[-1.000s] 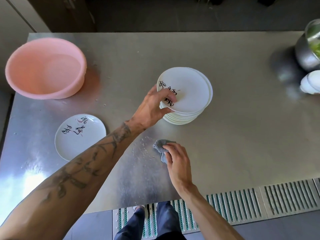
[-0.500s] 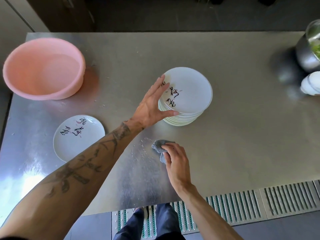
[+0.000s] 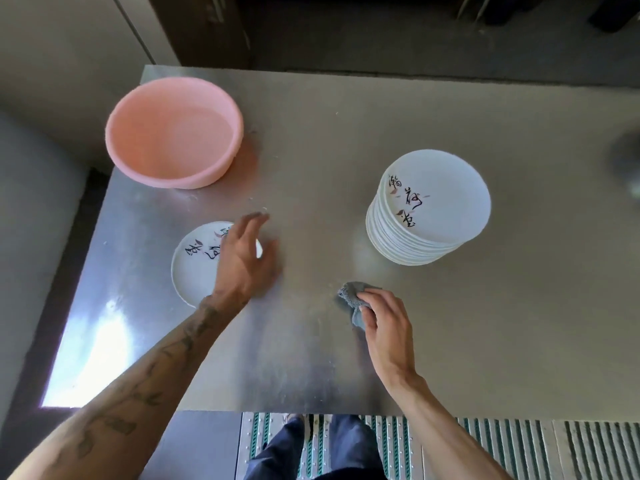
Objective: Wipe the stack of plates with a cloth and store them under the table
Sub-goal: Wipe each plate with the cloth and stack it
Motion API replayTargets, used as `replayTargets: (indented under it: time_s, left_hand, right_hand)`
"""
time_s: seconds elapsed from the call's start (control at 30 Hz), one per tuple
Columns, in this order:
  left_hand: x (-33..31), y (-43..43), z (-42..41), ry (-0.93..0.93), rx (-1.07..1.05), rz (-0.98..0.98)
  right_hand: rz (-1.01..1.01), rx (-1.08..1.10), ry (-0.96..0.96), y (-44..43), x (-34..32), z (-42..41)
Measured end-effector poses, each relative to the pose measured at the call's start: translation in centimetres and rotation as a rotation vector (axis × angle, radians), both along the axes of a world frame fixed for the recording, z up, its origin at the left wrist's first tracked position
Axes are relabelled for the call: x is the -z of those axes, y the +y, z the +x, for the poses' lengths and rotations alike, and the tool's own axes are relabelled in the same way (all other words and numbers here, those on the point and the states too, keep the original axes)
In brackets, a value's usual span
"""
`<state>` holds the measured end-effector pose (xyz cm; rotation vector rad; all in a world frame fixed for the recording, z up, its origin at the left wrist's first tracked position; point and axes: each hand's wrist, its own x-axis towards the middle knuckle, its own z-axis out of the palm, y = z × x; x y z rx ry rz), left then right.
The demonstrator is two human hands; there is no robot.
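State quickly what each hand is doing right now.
Left hand: open, over the single plate, holding nothing.
Right hand: gripping the grey cloth.

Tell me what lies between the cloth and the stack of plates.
Nothing: in the head view, only bare steel table shows between the cloth and the stack of plates.

Brushed, glossy metal table [image 3: 346, 133]; matt pink plastic basin [image 3: 173, 133]; smooth glazed ceramic plates [image 3: 443, 209]; fuzzy grey cloth [image 3: 351, 294].
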<state>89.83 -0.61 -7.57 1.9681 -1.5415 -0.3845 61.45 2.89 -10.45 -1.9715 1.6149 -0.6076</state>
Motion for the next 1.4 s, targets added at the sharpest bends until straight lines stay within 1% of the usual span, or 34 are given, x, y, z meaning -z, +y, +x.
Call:
replayTargets:
  time_s: [0.07, 0.1, 0.17, 0.23, 0.33, 0.4, 0.57, 0.73, 0.87, 0.93, 1.0, 1.13, 1.27, 1.33, 1.4]
  left_hand:
    - [1.1, 2.6, 4.8, -0.119, -0.177, 0.122]
    - [1.6, 3.6, 6.9, -0.145, -0.238, 0.207]
    - [2.3, 4.8, 9.8, -0.109, -0.300, 0.376]
    - [2.8, 5.3, 10.9, -0.022, -0.277, 0.461]
    - [3.6, 5.6, 9.9, 0.045, -0.251, 0.436]
    - [4.1, 6.0, 8.4, 0.059, -0.264, 0.408]
    - [4.7, 5.9, 4.1, 0.169, -0.248, 0.352]
    - [4.3, 3.8, 2.5, 0.303, -0.364, 0.388]
    - [3.6, 2.7, 3.0, 0.284, -0.451, 0.443]
    - [3.2, 2.7, 3.1, 0.251, -0.458, 0.433]
    - [2.8, 2.7, 3.0, 0.255, -0.434, 0.375]
    - [1.4, 2.5, 2.7, 0.381, -0.421, 0.311]
    - [0.1, 2.2, 0.4, 0.402, -0.343, 0.318]
    - [-0.2, 2.2, -2.1, 0.461, -0.296, 0.328]
    - [-0.1, 2.4, -4.8, 0.451, -0.221, 0.356]
  right_hand:
    - [-0.021, -0.019, -0.004, -0.1, 0.2, 0.6]
    - [-0.032, -0.029, -0.007, -0.1, 0.3, 0.9]
    - [-0.046, -0.047, -0.012, 0.0, 0.3, 1.3]
    - [-0.052, -0.061, -0.019, 0.1, 0.4, 1.8]
    - [-0.057, -0.076, -0.024, 0.4, 0.2, 2.5]
    - [-0.070, -0.082, -0.030, 0.5, 0.0, 3.0]
    - [-0.093, -0.090, -0.041, 0.7, -0.7, 4.1]
    - [-0.092, -0.071, -0.046, 0.5, -1.0, 4.2]
    - [-0.090, -0.047, -0.050, 0.6, -1.1, 3.6]
    - [-0.087, -0.038, -0.048, 0.7, -1.2, 3.4]
    - [-0.084, -0.034, -0.043, 0.7, -1.3, 3.1]
    - [-0.091, -0.030, -0.058, 0.4, -1.8, 2.6]
    - [-0.114, -0.021, -0.068, -0.2, -2.7, 2.2]
    - [-0.122, -0.019, -0.069, -0.3, -3.1, 1.9]
    - [-0.129, -0.018, -0.061, -0.3, -3.2, 1.4]
